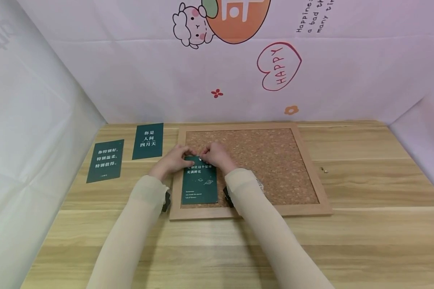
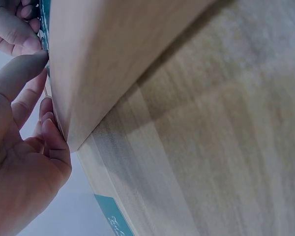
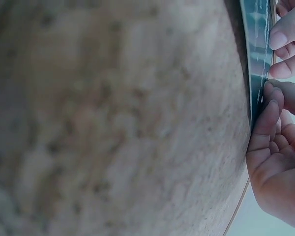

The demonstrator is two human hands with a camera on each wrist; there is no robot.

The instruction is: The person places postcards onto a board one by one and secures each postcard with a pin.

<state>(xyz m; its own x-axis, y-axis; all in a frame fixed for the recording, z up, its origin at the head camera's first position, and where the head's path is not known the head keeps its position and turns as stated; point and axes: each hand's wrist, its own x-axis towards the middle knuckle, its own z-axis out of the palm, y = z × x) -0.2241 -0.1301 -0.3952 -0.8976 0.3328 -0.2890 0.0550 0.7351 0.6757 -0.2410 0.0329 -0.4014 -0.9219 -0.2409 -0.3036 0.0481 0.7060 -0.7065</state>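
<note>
A dark green card with white print lies upright on the left part of a wood-framed corkboard. My left hand is at the card's upper left corner, thumb on its face and fingers spread by the frame. At the card's top edge, my right hand pinches a small shiny pin between thumb and forefinger, mostly hidden by the fingertips. The right wrist view shows the right fingertips against the card, which sits close over the cork.
Two more green cards, one nearer the board and one farther left, lie on the wooden table. Several tiny gold pins lie right of the board. White printed cloth hangs behind the table.
</note>
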